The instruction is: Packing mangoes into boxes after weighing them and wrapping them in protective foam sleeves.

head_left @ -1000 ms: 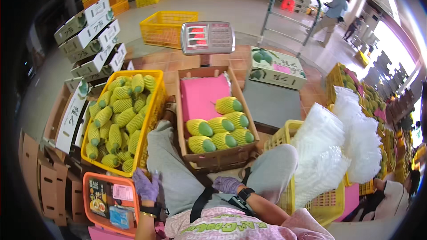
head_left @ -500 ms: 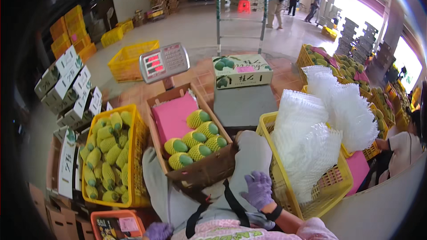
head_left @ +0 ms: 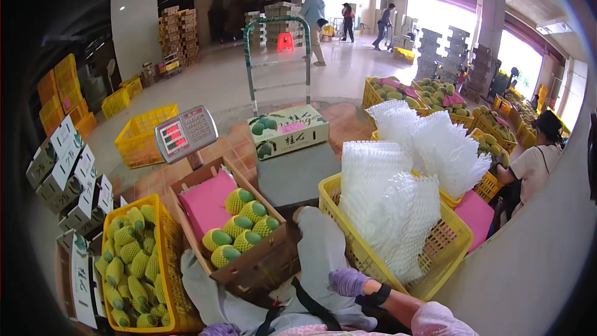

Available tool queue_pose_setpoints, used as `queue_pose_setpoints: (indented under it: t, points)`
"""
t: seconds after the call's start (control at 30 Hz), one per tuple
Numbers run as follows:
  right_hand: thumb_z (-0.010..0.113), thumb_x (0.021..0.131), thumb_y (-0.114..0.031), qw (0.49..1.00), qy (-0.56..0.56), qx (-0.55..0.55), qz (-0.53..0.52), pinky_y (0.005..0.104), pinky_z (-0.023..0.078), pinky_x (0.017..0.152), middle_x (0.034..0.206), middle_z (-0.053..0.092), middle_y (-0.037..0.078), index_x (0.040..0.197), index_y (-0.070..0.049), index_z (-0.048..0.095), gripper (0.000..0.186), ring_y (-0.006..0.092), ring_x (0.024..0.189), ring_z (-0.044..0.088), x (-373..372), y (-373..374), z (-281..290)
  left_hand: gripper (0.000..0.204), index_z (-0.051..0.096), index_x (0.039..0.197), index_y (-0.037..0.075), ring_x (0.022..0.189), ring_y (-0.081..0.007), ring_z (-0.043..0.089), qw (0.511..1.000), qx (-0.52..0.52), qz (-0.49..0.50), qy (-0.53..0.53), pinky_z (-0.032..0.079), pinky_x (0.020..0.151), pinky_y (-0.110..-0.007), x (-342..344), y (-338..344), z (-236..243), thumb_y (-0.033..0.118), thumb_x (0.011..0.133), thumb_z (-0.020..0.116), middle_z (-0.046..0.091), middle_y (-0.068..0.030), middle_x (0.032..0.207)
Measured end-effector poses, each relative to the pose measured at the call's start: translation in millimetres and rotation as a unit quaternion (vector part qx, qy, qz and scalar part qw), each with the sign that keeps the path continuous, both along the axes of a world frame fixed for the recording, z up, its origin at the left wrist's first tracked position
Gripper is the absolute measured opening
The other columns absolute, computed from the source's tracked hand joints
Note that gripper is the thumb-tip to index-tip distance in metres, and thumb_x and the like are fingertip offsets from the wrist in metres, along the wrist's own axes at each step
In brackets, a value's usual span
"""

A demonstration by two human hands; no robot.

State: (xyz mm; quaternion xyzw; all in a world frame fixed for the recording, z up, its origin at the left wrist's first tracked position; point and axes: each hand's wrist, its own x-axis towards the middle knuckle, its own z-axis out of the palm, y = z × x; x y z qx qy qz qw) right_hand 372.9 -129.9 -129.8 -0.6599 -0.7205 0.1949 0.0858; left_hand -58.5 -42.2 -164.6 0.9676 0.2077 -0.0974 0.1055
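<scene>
Seven netted fruits (head_left: 237, 225) are lying in the near part of the open carton (head_left: 258, 263), and a pink sheet (head_left: 202, 208) is covering its far part. On the carton's near side, to its right, the purple-gloved right hand (head_left: 349, 282) is resting by the thigh, fingers curling inward (whether around anything, I cannot tell). Also nearer than the carton, the left hand (head_left: 219, 330) is showing only partly, its fingers hidden, so their state and hold are unclear. A yellow crate (head_left: 181, 274) of netted fruits is standing left of the carton; a yellow basket (head_left: 356, 236) is holding white foam nets (head_left: 388, 211) to its right. Beyond the carton, a scale display (head_left: 186, 134) is glowing red.
</scene>
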Motion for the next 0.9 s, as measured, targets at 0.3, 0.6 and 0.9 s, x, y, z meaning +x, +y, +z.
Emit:
queue_pose_setpoints:
  t: [0.3, 0.6, 0.9]
  points:
    - [0.059, 0.076, -0.020, 0.986, 0.150, -0.009, 0.070, 0.0368, 0.042, 0.055, 0.066, 0.053, 0.016, 0.078, -0.004, 0.051, 0.018, 0.0338, 0.061, 0.051, 4.4, -14.7, -24.6, 0.020, 0.058, 0.065, 0.009, 0.058, -0.0264, 0.056, 0.974, -0.161, 0.161, 0.004, 0.043, 0.053, -0.034, 0.3, -9.4, 15.2, 0.026, 0.072, 0.050, 0.057, -0.0104, 0.062]
    - [0.053, 0.077, -0.029, 0.992, 0.045, -0.081, 0.091, 0.0439, 0.043, 0.058, 0.065, 0.055, 0.020, 0.074, -0.001, 0.053, 0.028, 0.0380, 0.063, 0.054, -7.2, -0.8, 6.9, 0.025, 0.060, 0.077, 0.008, 0.070, -0.0330, 0.057, 0.955, -0.143, 0.253, 0.064, 0.044, 0.062, -0.040, 7.8, -1.0, 93.8, 0.032, 0.077, 0.052, 0.059, -0.0146, 0.070]
    - [0.050, 0.078, -0.034, 0.980, -0.021, -0.174, 0.096, 0.0451, 0.044, 0.064, 0.074, 0.059, 0.021, 0.076, -0.001, 0.056, 0.033, 0.0377, 0.072, 0.056, -18.6, 42.0, 38.1, 0.020, 0.053, 0.079, 0.005, 0.064, -0.0269, 0.057, 0.911, -0.087, 0.351, -0.198, 0.044, 0.059, -0.035, 39.4, 94.4, 191.3, 0.023, 0.076, 0.057, 0.058, -0.0098, 0.067]
